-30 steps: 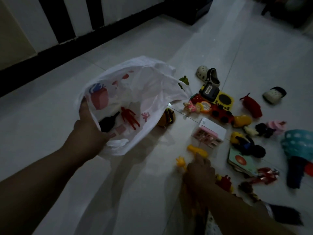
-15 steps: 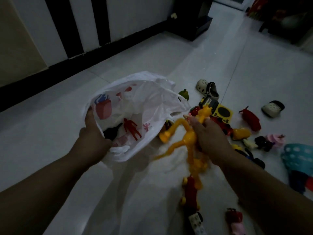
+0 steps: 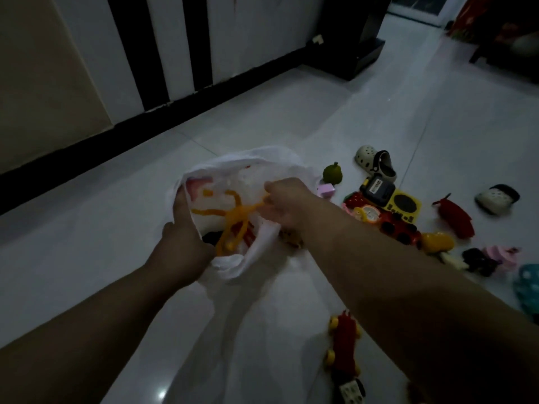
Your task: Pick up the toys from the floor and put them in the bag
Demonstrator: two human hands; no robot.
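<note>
Toy [image 3: 236, 217]: orange, spindly limbs, in thin crinkly wht plastic bag [image 3: 271, 157].

head view | worn high | faces forward-down | close over floor [image 3: 116, 258] | 1 view only

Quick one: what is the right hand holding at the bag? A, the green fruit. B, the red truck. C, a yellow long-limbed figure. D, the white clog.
C: the right hand pinches a limb of the yellow figure, which hangs into the bag that the left hand holds open.
</note>
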